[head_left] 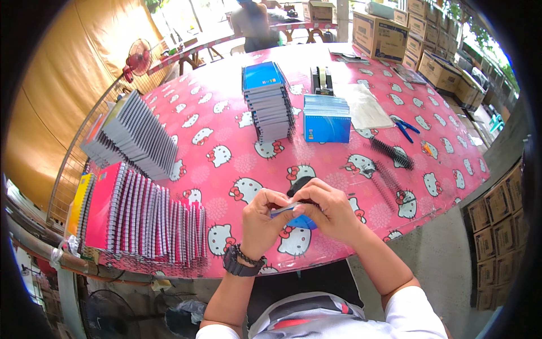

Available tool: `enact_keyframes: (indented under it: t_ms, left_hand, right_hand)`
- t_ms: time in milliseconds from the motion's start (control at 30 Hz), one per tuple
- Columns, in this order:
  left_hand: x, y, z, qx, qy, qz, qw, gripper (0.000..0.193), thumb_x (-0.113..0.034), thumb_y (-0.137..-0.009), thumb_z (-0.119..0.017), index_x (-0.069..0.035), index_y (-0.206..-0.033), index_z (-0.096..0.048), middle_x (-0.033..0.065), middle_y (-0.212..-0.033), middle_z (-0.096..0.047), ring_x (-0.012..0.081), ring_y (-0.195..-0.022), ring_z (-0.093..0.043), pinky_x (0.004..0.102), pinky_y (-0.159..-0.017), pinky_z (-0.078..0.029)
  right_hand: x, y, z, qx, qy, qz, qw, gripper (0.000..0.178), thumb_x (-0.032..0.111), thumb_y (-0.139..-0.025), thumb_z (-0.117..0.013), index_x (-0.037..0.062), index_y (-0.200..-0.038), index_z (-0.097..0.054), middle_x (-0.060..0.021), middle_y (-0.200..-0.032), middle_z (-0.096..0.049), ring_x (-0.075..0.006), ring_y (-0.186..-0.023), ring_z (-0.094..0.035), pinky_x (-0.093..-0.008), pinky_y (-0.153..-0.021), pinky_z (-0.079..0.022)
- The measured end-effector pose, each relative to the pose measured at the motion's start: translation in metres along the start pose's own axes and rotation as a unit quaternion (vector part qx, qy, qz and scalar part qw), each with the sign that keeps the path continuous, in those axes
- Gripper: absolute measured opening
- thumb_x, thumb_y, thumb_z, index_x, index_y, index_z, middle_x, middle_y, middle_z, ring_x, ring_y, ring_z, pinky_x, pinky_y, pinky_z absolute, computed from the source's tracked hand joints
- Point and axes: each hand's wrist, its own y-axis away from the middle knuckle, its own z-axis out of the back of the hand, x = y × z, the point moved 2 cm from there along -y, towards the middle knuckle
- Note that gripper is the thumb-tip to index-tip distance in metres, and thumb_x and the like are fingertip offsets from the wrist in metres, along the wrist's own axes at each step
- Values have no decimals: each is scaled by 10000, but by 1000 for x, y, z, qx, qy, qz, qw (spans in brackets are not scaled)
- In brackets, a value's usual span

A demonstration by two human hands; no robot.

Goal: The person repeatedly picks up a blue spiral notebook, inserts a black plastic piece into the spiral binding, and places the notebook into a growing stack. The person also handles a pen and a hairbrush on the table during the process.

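Observation:
Near the table's front edge, my left hand point(264, 220) and my right hand point(330, 209) meet, fingers pinched on a small blue-covered notebook point(305, 221). Most of it is hidden behind my fingers. Just beyond my fingertips shows a dark curved thing point(299, 184), too covered to make out. Farther out stand a stack of small blue notebooks point(327, 127) and a taller stack of spiral notebooks point(270, 107) topped in blue. To the right lie black binding coils point(391, 153) and blue-handled pliers point(405, 130).
Rows of pink-covered spiral notebooks point(149, 217) and another leaning stack point(138, 135) fill the table's left side. A tape dispenser point(322, 82) and a pale sheet point(364, 107) lie farther back. Cardboard boxes point(381, 37) stand at the far right; another person point(251, 25) is beyond the table.

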Motion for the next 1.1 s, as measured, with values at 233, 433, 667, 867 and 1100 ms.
enact_keyframes:
  t_ms: [233, 433, 667, 867, 1100]
  left_hand:
    - [-12, -45, 11, -92, -55, -36, 994, 285, -91, -824, -707, -51, -1042, -527, 13, -893, -551, 74, -776, -534, 213, -659, -453]
    - [-73, -183, 60, -166, -197, -215, 942, 247, -212, -962, -495, -15, -1073, -594, 30, -899, -590, 126, -785, -525, 282, -711, -430]
    - [-57, -377, 63, 52, -561, -380, 734, 314, -327, -907, -491, -76, -991, -662, 145, -999, -666, 334, -887, -631, 429, -826, -471]
    - [12, -385, 10, 62, -679, 11, 731, 618, -562, -891, -464, -197, -1387, -415, 98, -1439, -387, 282, -1365, -302, 627, -1073, -179]
    - [13, -335, 0, 69, -622, 116, 771, 852, -789, -769, -432, -205, -1389, -457, 161, -1494, -311, 383, -1384, -252, 472, -1128, -185]
  right_hand:
    - [-9, -12, 23, -123, 137, 32, 982, 328, 178, -882, -622, 9, -1152, -542, -139, -1084, -590, -295, -991, -546, -391, -843, -446]
    - [-88, 16, 64, -189, 43, -130, 972, 212, 153, -871, -634, 26, -1040, -616, -114, -997, -625, -242, -925, -581, -345, -782, -470]
    - [-132, 24, 26, -73, 65, -139, 986, 90, 108, -845, -629, 37, -901, -638, -118, -884, -618, -280, -864, -597, -359, -717, -484]
    - [-133, 27, 36, -54, 88, -123, 987, 86, 93, -821, -636, 30, -880, -630, -115, -870, -613, -291, -863, -586, -379, -737, -481]
    - [-135, 31, 37, -32, 99, -138, 985, 109, 94, -799, -653, 30, -884, -634, -106, -855, -609, -285, -861, -578, -379, -739, -481]
